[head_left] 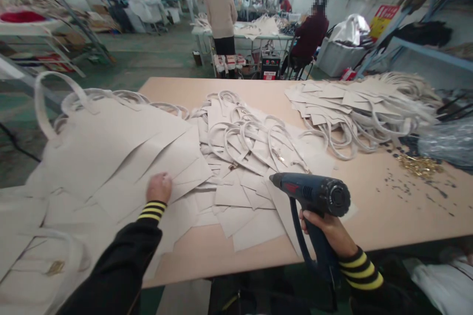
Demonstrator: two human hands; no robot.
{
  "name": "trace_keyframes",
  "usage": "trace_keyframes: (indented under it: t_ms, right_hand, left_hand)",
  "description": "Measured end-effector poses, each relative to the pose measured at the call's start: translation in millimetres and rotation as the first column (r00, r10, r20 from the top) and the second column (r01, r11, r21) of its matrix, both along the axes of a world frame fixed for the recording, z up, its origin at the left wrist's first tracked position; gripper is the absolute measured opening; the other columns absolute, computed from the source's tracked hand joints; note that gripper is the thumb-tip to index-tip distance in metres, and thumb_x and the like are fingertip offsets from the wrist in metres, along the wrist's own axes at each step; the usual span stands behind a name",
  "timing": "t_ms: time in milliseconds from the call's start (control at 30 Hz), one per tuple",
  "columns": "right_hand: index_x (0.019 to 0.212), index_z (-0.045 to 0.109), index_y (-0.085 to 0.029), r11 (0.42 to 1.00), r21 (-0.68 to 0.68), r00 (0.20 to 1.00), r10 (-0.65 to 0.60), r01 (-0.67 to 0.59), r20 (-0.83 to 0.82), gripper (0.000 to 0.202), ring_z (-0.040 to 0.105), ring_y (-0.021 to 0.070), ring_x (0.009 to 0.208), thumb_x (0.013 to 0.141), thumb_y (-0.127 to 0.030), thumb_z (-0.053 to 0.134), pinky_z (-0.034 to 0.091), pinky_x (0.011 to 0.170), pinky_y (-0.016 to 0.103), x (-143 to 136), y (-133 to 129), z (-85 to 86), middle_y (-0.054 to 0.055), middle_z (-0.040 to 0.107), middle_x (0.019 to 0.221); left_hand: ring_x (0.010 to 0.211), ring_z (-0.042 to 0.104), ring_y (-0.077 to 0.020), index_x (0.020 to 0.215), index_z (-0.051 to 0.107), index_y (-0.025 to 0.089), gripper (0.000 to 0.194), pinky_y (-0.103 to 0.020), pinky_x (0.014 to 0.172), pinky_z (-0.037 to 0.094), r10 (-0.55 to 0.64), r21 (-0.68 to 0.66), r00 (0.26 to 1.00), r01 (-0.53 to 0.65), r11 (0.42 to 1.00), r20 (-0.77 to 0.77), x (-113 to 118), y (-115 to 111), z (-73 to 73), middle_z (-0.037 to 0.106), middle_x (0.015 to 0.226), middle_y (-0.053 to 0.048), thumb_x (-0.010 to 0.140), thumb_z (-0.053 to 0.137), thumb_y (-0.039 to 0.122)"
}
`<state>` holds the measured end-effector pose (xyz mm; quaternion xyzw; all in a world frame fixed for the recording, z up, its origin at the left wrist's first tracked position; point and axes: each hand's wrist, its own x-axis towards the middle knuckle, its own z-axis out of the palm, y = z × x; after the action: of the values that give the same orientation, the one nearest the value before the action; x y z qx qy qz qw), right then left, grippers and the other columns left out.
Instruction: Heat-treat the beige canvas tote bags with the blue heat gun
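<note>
We see the heat gun (306, 190) at lower right, clamped by the right grip (327, 231) just below its body. At centre left, the left grip (159, 187) curls against pale panels (107, 142); whether it pinches one, we cannot tell. Upper right, a grey bin (338, 61) holds silvery sheeting (351, 29).

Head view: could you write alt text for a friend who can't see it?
A person's right grip holds a dark heat gun at a tan table, its nozzle towards heaped beige strapped pieces. The curled left grip is at a stack of beige panels; other people stand and sit beyond.
</note>
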<state>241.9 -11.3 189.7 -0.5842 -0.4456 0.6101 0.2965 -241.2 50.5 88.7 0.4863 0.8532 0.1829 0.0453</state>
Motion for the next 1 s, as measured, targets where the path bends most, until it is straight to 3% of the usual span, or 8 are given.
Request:
trace_keyframes:
  t_ms: [67,133,200,233,300,433,633,1000]
  right_hand:
    - [0.080,0.060,-0.012,0.996,0.026,0.996,-0.084,0.084,0.018,0.036,0.056,0.0184,0.061,0.073,-0.047,0.063,0.047,0.061,0.030,9,1,-0.7,0.006,0.061,0.067]
    - [0.081,0.059,-0.012,0.985,0.043,0.985,-0.169,0.168,0.020,0.036,0.057,0.0188,0.061,0.074,-0.046,0.064,0.048,0.060,0.030,23,3,-0.9,0.007,0.061,0.068]
    - [0.081,0.059,-0.011,0.976,0.044,0.976,-0.216,0.215,0.018,0.035,0.057,0.0190,0.061,0.073,-0.045,0.065,0.048,0.058,0.030,38,4,0.7,0.007,0.061,0.068]
    - [0.081,0.059,-0.011,0.975,0.035,0.976,-0.219,0.218,0.011,0.035,0.057,0.0190,0.060,0.072,-0.044,0.066,0.048,0.057,0.030,45,4,2.2,0.007,0.061,0.069]
    - [0.083,0.059,-0.011,0.980,0.004,0.980,-0.197,0.198,-0.031,0.036,0.057,0.0191,0.060,0.071,-0.043,0.067,0.049,0.056,0.031,55,2,5.1,0.008,0.062,0.070]
    - [0.080,0.060,-0.011,0.987,-0.003,0.985,-0.162,0.162,-0.055,0.035,0.057,0.0182,0.058,0.073,-0.045,0.065,0.050,0.056,0.029,58,3,5.3,0.007,0.062,0.065]
    - [0.071,0.060,-0.010,0.935,0.074,0.938,-0.346,0.346,-0.013,0.039,0.057,0.0171,0.053,0.066,-0.047,0.069,0.050,0.052,0.026,75,24,-5.6,0.007,0.061,0.058]
    - [0.073,0.060,-0.009,0.941,0.061,0.935,-0.323,0.334,-0.149,0.034,0.057,0.0162,0.052,0.069,-0.042,0.068,0.050,0.049,0.025,89,48,-9.2,0.006,0.061,0.058]
  left_hand:
    - [0.087,0.056,-0.0200,0.095,0.056,0.011,0.029,-0.031,0.084,0.043,-0.186,0.021,0.938,0.189,0.982,0.291,84,-9,-10.8,0.062,0.095,-0.011,0.077,0.040,0.027]
    - [0.079,0.057,-0.0177,0.089,0.057,0.015,0.025,-0.029,0.077,0.044,-0.336,0.066,0.750,0.365,0.929,0.570,173,-18,-25.9,0.063,0.085,-0.007,0.077,0.041,0.031]
    - [0.075,0.057,-0.0166,0.086,0.055,0.015,0.021,-0.029,0.073,0.044,-0.310,0.058,0.602,0.400,0.915,0.736,249,-24,-41.5,0.062,0.080,-0.007,0.077,0.043,0.029]
    - [0.074,0.057,-0.0163,0.085,0.054,0.014,0.019,-0.028,0.072,0.044,-0.267,0.030,0.567,0.392,0.919,0.779,278,-25,-48.4,0.062,0.079,-0.008,0.076,0.044,0.028]
    - [0.072,0.057,-0.0158,0.083,0.052,0.012,0.015,-0.028,0.071,0.043,-0.168,-0.047,0.574,0.342,0.939,0.802,317,-23,-59.5,0.061,0.077,-0.008,0.075,0.047,0.024]
    - [0.064,0.054,-0.0141,0.081,0.049,0.013,0.011,-0.027,0.067,0.041,-0.046,-0.132,0.652,0.221,0.966,0.756,337,-14,-73.9,0.057,0.068,-0.004,0.073,0.052,0.021]
    - [0.058,0.050,-0.0122,0.068,0.043,0.017,0.014,-0.024,0.061,0.036,-0.027,-0.156,0.695,0.199,0.968,0.718,340,-17,-83.6,0.051,0.060,0.001,0.073,0.055,0.022]
    - [0.055,0.035,-0.0121,0.050,0.032,0.018,0.030,-0.024,0.058,0.026,-0.145,-0.219,0.811,0.319,0.922,0.567,348,-8,-48.8,0.036,0.052,0.003,0.076,0.048,0.019]
